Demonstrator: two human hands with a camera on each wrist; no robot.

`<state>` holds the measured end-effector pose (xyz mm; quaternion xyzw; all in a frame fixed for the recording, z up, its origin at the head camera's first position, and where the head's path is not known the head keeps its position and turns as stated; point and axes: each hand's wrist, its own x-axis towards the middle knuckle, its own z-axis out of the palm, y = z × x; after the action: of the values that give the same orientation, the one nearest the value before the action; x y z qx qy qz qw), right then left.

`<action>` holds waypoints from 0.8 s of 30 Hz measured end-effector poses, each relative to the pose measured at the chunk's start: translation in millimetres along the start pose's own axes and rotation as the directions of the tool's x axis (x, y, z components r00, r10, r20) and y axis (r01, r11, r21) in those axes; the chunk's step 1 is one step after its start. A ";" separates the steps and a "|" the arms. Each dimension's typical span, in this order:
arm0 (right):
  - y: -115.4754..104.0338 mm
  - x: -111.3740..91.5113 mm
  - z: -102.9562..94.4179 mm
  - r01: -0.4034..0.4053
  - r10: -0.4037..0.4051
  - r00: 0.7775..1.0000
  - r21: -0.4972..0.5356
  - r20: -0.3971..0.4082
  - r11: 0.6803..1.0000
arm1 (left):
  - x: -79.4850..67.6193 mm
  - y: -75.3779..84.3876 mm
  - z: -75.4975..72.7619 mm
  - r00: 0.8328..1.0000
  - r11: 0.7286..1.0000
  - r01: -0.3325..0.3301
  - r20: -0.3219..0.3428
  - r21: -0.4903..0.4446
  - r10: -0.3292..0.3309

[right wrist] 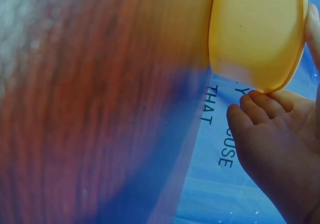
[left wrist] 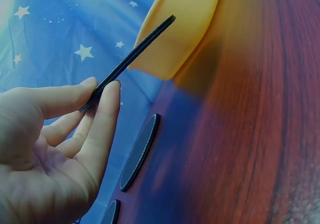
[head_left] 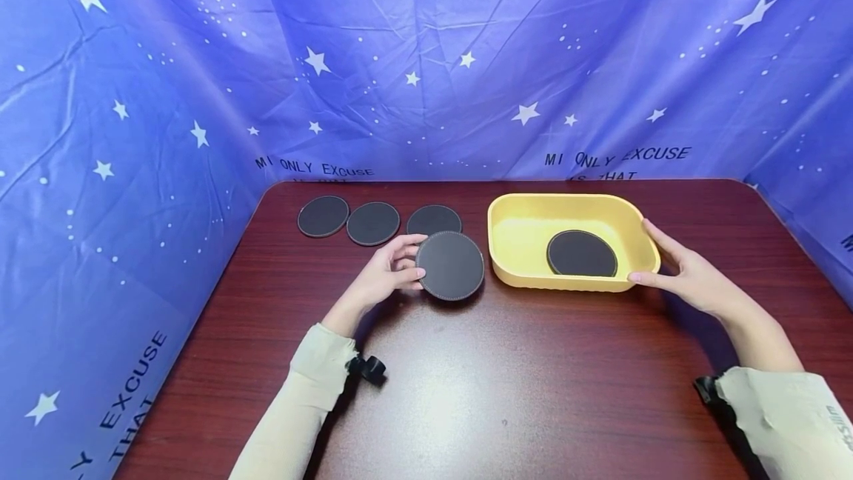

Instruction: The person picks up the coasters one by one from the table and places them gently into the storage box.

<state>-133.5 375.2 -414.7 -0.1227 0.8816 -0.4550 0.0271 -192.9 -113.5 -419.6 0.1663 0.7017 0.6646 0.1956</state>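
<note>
My left hand [head_left: 389, 273] pinches a round black coaster [head_left: 450, 266] at its left edge, thumb on the near face and fingers behind. In the left wrist view the coaster [left wrist: 132, 59] shows edge-on, tilted and lifted above the table. My right hand [head_left: 693, 276] holds the right end of a yellow plastic bin [head_left: 560, 282], thumb at the near rim and fingers along the end wall. One black coaster [head_left: 581, 252] lies inside the bin, its near edge hidden by the front wall. In the right wrist view, fingertips [right wrist: 240, 115] meet the bin's end.
Left of the bin, a row of black coasters lies at the back of the dark red table [head_left: 466, 391]: one at far left [head_left: 323, 215], one beside it [head_left: 373, 223], and one [head_left: 435, 219] partly behind the held coaster. A blue star-printed cloth [head_left: 413, 117] hangs around the table.
</note>
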 end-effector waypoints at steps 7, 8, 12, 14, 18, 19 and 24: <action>-2.0 1.1 0.7 -0.012 0.012 1.000 -0.007 -0.003 1.000 | 1.5 4.1 0.1 1.000 1.000 -0.017 0.005 -0.023 0.017; -2.2 1.0 0.9 -0.011 0.011 1.000 -0.004 -0.002 1.000 | 2.2 4.9 0.3 1.000 0.999 -0.020 0.005 -0.028 0.020; -1.6 0.7 0.7 -0.006 0.006 1.000 0.002 -0.001 1.000 | 5.7 9.3 2.4 1.000 0.999 -0.021 0.005 -0.042 0.021; -1.5 0.7 0.7 -0.019 0.019 1.000 0.003 -0.004 1.000 | 8.1 10.6 3.8 1.000 0.999 -0.021 0.007 -0.045 0.021; -0.5 0.2 0.2 -0.008 0.008 1.000 0.003 0.001 1.000 | 11.7 12.4 7.9 0.999 0.998 -0.029 0.013 -0.051 0.029; -0.7 0.4 0.3 -0.015 0.015 1.000 0.002 -0.001 1.000 | 12.6 12.7 9.1 0.999 0.998 -0.031 0.015 -0.054 0.032; -0.4 0.3 -0.3 -0.020 0.020 1.000 -0.006 0.002 1.000 | 15.9 14.6 15.2 0.999 0.997 -0.042 0.026 -0.066 0.043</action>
<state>-133.7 375.2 -414.2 -0.1145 0.8842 -0.4517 0.0323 -199.5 -91.5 -406.5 0.1838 0.6732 0.6888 0.1964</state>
